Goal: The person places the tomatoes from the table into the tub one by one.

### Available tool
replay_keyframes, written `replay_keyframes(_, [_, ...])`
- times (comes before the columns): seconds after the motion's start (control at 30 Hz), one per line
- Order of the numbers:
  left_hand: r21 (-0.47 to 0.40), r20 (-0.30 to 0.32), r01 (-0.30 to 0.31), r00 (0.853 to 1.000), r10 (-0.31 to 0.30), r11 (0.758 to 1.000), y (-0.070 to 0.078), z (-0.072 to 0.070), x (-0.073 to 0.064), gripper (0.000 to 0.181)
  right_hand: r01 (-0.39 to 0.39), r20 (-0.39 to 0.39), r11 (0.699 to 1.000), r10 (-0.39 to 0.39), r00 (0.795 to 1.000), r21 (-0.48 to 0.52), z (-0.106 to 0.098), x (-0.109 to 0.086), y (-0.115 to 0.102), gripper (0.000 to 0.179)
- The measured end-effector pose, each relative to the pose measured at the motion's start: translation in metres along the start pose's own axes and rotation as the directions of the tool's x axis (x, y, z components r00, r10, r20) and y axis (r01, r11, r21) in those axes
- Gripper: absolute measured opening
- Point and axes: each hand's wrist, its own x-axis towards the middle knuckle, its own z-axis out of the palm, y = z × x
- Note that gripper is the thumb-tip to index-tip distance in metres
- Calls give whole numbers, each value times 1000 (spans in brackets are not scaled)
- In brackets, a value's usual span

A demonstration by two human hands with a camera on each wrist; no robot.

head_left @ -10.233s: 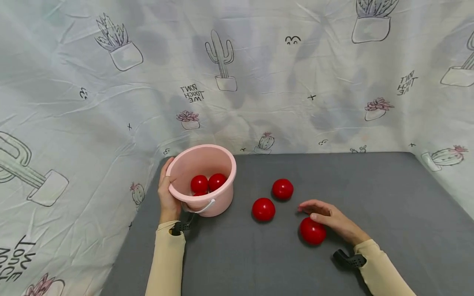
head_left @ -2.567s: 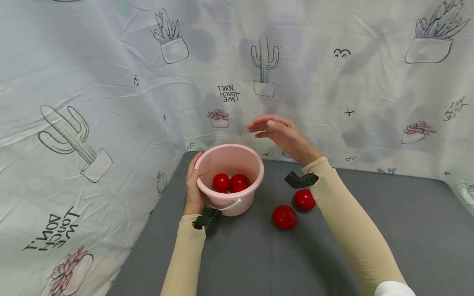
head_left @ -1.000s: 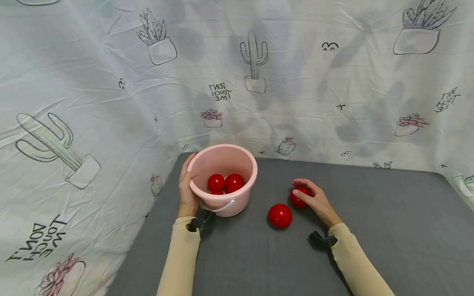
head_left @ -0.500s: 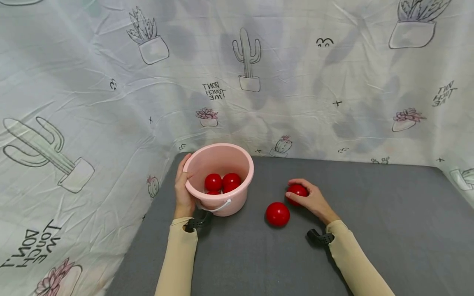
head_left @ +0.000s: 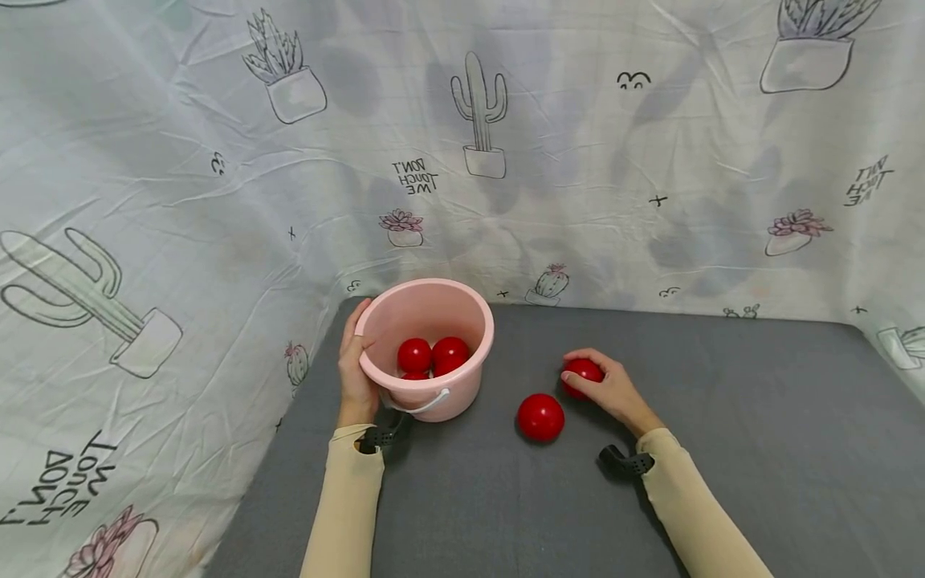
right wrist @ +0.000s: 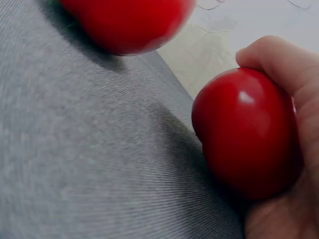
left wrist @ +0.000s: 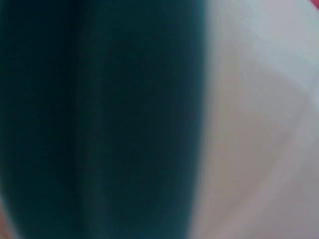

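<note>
On the grey table [head_left: 462, 514]: one pink bucket [head_left: 466, 393], standing towards the back left. Its rim is being gripped by the left hand [head_left: 357, 376], thumb hooking over the edge. Three small balls [head_left: 450, 354], red, are lying together inside. One loose ball [head_left: 540, 417], red, is resting right of the bucket. Just beyond it, the right hand [head_left: 609, 387] is pinching one held ball [head_left: 584, 374], also red, between thumb and fingers. Behind, one cactus-print cloth [head_left: 578, 160] is hanging.

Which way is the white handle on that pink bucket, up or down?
Down. In the head view, the white handle hangs below the rim of the pink bucket, on its near side.
</note>
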Motion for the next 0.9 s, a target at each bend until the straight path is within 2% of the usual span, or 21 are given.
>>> replay_keyframes(0.1, [3,-6,-2,1000,2,1000,1,-1,0,62,-29,-9,995,30,1000,94,-4,0,1,43])
replay_keyframes(0.17, [-1,-9,-3,1000,3,1000,1,-1,0,63,-32,-7,965,35,999,260,-8,-1,1,46])
replay_keyframes(0.2, [-2,-9,-1,1000,1,1000,1,-1,0,63,-20,-5,933,23,1000,360,-10,-1,2,43])
replay_keyframes(0.23, [-1,-8,0,1000,0,1000,2,-1,0,63,-9,-2,887,11,1000,462,-12,-1,2,39])
replay_keyframes(0.33, [11,-6,4,1000,-4,1000,2,-1,1,63,18,12,721,-36,999,692,-18,-2,5,25])
replay_keyframes(0.37, [17,-6,6,1000,-6,1000,3,0,1,63,23,16,683,-50,999,730,-20,-2,5,23])
replay_keyframes(0.43, [26,-8,4,1000,-4,1000,3,0,1,62,19,29,633,-65,997,774,-22,-1,6,23])
replay_keyframes(0.53, [23,-11,-2,1000,2,1000,4,2,2,62,15,42,590,-82,996,807,-24,0,6,25])
replay_keyframes(0.67, [22,-9,0,1000,0,1000,3,3,1,62,-3,57,546,-82,995,838,-27,-1,7,29])
replay_keyframes(0.8, [22,-8,6,1000,-5,1000,0,2,1,62,-23,63,521,-59,996,853,-34,-2,7,29])
replay_keyframes(0.9, [21,-9,3,1000,-3,1000,-1,1,1,62,-23,66,513,-66,996,858,-42,1,2,29])
